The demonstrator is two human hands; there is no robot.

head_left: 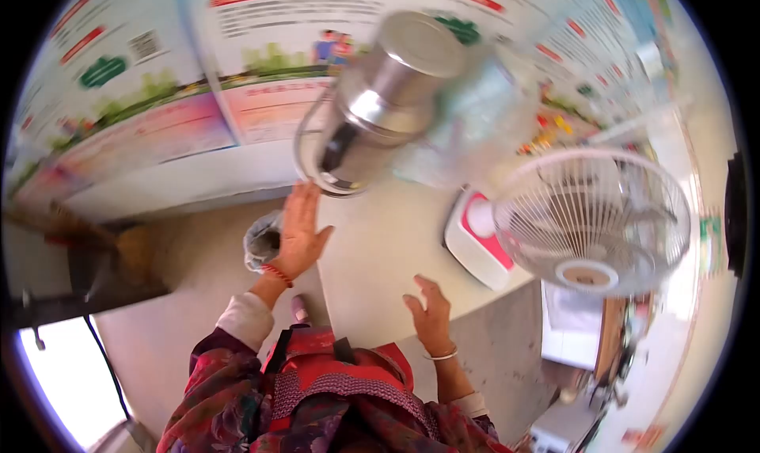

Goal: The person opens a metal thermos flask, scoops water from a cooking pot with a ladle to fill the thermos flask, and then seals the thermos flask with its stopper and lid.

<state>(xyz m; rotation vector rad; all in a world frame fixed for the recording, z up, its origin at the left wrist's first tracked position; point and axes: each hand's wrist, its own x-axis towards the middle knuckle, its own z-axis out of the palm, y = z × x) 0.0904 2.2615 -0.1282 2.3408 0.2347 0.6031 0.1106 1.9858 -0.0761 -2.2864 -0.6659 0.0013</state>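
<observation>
My left hand (301, 230) reaches forward at the table's left edge, fingers stretched out and holding nothing. Its fingertips are near the base of a tall metal container (384, 97) with a dark handle; whether they touch it I cannot tell. My right hand (430, 312) is over the near edge of the pale table (372, 247), with fingers apart and nothing in them. Beside the metal container lies a crumpled translucent plastic bag (475, 128), blurred.
A white and pink fan (594, 219) stands on the table's right side. Below on the left is a lined waste bin (263, 241). Printed posters (269, 57) cover the wall behind. A box-like white object (568, 326) is beyond the table at the right.
</observation>
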